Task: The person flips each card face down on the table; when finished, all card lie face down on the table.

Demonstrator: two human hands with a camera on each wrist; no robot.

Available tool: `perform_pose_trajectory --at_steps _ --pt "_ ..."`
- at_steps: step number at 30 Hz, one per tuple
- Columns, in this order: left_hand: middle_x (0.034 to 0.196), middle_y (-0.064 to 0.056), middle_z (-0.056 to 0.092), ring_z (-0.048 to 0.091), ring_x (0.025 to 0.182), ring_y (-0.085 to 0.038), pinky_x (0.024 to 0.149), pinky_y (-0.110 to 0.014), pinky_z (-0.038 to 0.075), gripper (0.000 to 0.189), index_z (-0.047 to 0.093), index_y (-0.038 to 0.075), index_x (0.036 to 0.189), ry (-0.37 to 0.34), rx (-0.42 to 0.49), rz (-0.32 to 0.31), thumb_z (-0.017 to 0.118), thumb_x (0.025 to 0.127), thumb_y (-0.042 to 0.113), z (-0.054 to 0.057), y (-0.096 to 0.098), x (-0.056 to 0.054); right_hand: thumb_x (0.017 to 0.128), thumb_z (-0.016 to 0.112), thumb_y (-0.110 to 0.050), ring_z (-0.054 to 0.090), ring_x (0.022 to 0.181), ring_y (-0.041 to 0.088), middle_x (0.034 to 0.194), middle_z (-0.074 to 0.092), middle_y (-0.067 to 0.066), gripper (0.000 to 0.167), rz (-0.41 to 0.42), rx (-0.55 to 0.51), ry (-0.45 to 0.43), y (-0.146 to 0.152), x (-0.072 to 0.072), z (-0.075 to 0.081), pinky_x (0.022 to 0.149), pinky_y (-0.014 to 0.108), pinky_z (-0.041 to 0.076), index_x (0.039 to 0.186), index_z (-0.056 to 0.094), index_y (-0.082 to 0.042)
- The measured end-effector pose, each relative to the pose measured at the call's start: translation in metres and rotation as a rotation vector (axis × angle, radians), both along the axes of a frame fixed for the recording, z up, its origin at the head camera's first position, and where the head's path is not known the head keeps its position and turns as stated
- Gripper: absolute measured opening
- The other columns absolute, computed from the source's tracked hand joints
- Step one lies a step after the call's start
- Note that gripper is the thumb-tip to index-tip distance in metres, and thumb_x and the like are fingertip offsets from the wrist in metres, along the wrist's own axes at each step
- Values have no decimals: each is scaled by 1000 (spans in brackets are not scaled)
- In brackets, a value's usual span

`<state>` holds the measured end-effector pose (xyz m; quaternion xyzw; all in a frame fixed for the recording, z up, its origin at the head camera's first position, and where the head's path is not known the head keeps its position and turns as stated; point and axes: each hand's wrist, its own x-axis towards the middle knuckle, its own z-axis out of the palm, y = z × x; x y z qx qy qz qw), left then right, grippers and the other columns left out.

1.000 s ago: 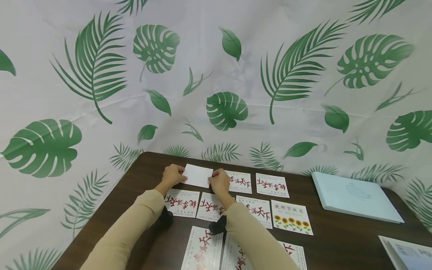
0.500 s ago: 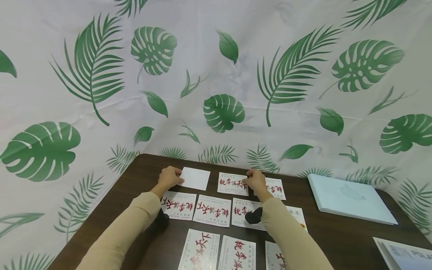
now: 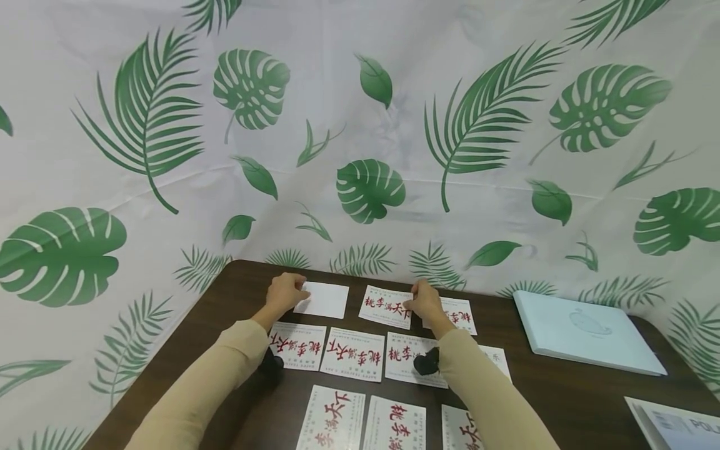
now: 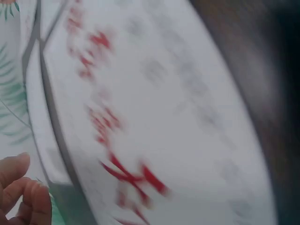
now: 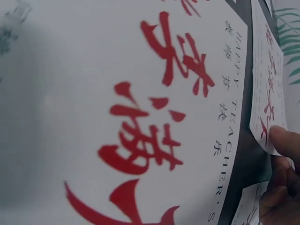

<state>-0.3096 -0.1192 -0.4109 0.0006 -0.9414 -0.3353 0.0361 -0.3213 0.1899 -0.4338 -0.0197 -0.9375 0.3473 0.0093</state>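
In the head view my left hand (image 3: 285, 294) is at the left edge of a blank white card (image 3: 323, 300) in the back row. Its thumb overlaps that edge, and in the left wrist view the thumb (image 4: 16, 168) and curled fingers stand apart. My right hand (image 3: 425, 302) pinches the right edge of the neighbouring card (image 3: 385, 306) with red characters. From the right wrist, the thumb lies on top of this card (image 5: 268, 101), fingers below. The card sits slightly tilted. Part of another red-lettered card (image 3: 457, 312) is hidden behind the right hand.
Several red-lettered cards, such as this one (image 3: 355, 354), lie in rows on the dark table (image 3: 247, 400). A pale blue folder (image 3: 587, 334) lies at the back right, with a white box or booklet (image 3: 675, 422) nearer. A leaf-print cloth (image 3: 365, 112) hangs behind.
My right hand has left the blank card and moved right to the neighbouring card, which it now grips and has turned slightly. My left hand stays by the blank card, which has shifted a little.
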Motion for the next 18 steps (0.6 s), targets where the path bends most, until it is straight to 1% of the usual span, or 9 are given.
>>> perform_pose_trajectory --at_steps 2,4,5,6,8,11,13,15,18 --pt "92 -9 66 60 81 -21 68 -32 50 32 67 1 110 25 50 -53 70 81 13 3 13 -2 80 71 -3 45 71 21 79 47 7 28 6 -16 28 3 1 -1 63 32 39 94 46 -3" --pt "95 -11 67 63 80 -20 67 -28 52 32 66 0 111 16 121 -95 70 82 12 6 30 -4 80 69 -1 45 71 20 78 47 7 26 12 -26 66 6 1 -1 62 32 39 93 46 -3" --pt "99 -14 67 64 84 -23 71 -29 54 33 65 -1 114 -34 157 -105 69 83 10 9 40 -6 80 69 -1 45 71 20 78 48 7 26 17 -33 87 7 2 -1 62 32 39 92 47 -2" --pt "101 -15 67 65 85 -23 71 -28 54 34 64 -2 114 -54 203 -119 69 83 9 10 50 -6 79 69 0 46 70 20 78 49 7 25 21 -41 109 8 2 -1 62 31 40 92 48 -2" --pt "102 -16 66 67 83 -23 68 -23 55 35 62 -3 116 -83 271 -138 69 83 7 9 68 -8 79 69 1 46 70 19 78 50 7 24 30 -64 143 9 2 -2 61 30 40 91 49 -2" --pt "103 -17 64 66 87 -25 72 -23 56 35 61 -5 117 -104 349 -159 69 83 4 5 87 -11 78 70 2 46 69 18 77 51 6 24 44 -104 181 7 3 -3 61 27 39 89 50 -3" --pt "103 -18 64 66 89 -26 73 -24 56 34 61 -5 116 -109 378 -155 68 84 3 2 96 -13 78 70 2 46 69 17 77 51 6 24 58 -125 198 7 3 -3 61 26 39 89 49 -3" --pt "102 -18 66 66 89 -26 74 -25 56 31 62 -6 114 -110 417 -133 67 84 2 -1 103 -14 78 70 3 47 69 16 77 51 6 24 67 -142 208 6 3 -3 60 26 40 88 49 -2" --pt "98 -17 68 67 83 -22 72 -27 57 26 64 -5 109 -109 480 -89 67 84 1 -3 110 -16 78 70 4 47 68 17 77 52 7 24 63 -161 211 7 3 -3 60 26 40 88 49 -2"
